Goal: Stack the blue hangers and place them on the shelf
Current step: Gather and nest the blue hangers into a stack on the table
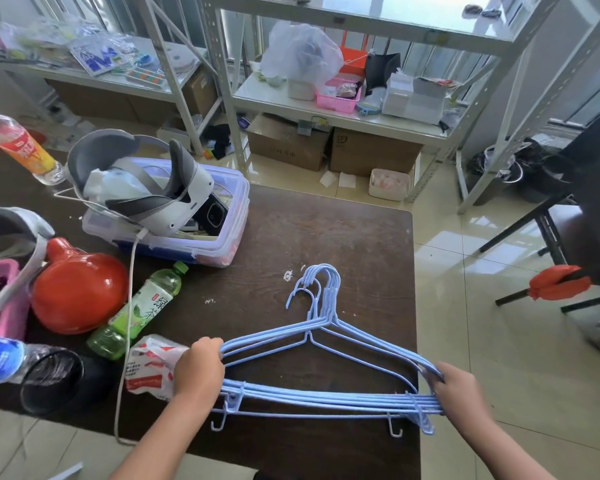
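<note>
Several blue wire hangers (323, 398) lie bunched in a loose stack on the dark brown table (361, 244), hooks pointing away from me. My left hand (200, 368) grips the stack's left shoulder end. My right hand (459, 389) grips the right end, fingers curled round the wires. One hanger sits slightly lower than the others, its hook offset to the left. The white metal shelf (343, 114) stands beyond the table's far edge.
To the left on the table are a clear storage box (219, 251) holding a headset (146, 181), a red bowl-like object (80, 292), a green tea bottle (139, 313), a crumpled packet (149, 368) and a black cup (54, 382). A black chair frame (551, 237) stands to the right.
</note>
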Tool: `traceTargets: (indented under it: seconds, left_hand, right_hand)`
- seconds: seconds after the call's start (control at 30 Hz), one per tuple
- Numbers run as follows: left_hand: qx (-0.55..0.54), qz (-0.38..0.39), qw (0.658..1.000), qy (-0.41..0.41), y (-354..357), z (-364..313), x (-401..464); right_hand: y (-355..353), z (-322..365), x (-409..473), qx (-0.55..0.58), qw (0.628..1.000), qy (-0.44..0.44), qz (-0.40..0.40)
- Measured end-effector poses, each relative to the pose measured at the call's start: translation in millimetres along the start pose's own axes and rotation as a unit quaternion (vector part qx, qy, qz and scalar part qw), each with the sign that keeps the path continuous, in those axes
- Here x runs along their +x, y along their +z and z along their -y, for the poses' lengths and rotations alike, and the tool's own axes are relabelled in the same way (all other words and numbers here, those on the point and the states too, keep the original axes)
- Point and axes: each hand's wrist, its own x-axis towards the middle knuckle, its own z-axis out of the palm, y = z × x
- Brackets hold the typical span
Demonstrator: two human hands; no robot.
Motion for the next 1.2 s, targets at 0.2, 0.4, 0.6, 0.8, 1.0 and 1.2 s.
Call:
traceTargets:
  seconds: [0.2, 0.4, 0.6, 0.8, 1.0, 1.2]
  left_hand:
    - [0.005, -0.03, 0.999, 0.018, 13.9, 20.7, -9.7]
    - [-0.02, -0.031, 0.999, 0.011, 11.5, 14.8, -12.3]
    - [-0.041, -0.032, 0.999, 0.012, 13.3, 17.9, -11.6]
    - [-0.073, -0.041, 0.996, 0.024, 18.1, 25.4, -9.3]
    - [-0.074, -0.018, 0.997, 0.015, 21.8, 27.1, -9.1]
    - [-0.077, -0.008, 0.997, 0.021, 19.1, 22.3, -8.9]
  right_hand:
    - [9.4, 4.9, -0.1, -0.013, 1.0, -0.001, -0.01]
    - [14.7, 4.9, -3.7, -0.002, 0.999, 0.035, 0.003]
    - [13.2, 14.3, 1.0, -0.014, 0.997, 0.051, 0.058]
    - [17.1, 19.1, 7.1, -0.037, 0.991, 0.076, 0.101]
    - [18.5, 18.6, 2.9, -0.028, 0.991, 0.09, 0.091]
    - [18.4, 22.0, -0.5, -0.067, 0.991, 0.098, 0.06]
